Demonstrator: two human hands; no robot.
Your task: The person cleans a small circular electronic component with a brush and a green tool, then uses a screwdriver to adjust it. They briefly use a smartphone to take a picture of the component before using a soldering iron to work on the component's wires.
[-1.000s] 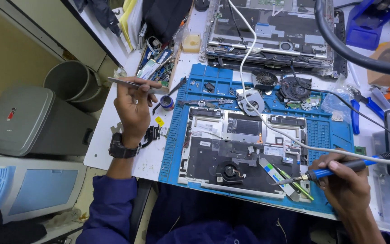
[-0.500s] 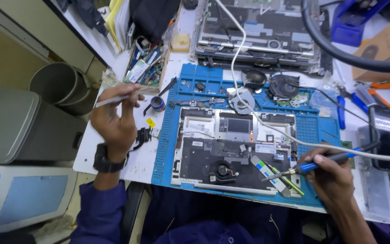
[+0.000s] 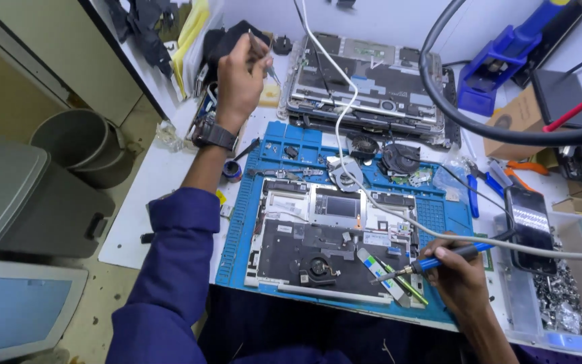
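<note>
My left hand is raised at the far left of the bench and pinches a thin pair of metal tweezers, above a cluster of tools. My right hand rests at the front right of the blue work mat and grips a blue-handled soldering iron like a pen, its tip pointing left at the lower right of an opened laptop base with its board and a small fan exposed. A white cable runs from the iron across the mat.
A second opened laptop chassis lies at the back. Two loose fans sit on the mat's far edge. A phone, a tray of screws, a blue stand and a thick black hose crowd the right. Grey bins stand left.
My left hand has lifted from the mat's left edge up and away to the back left, still holding the tweezers. My right hand with the soldering iron has barely shifted.
</note>
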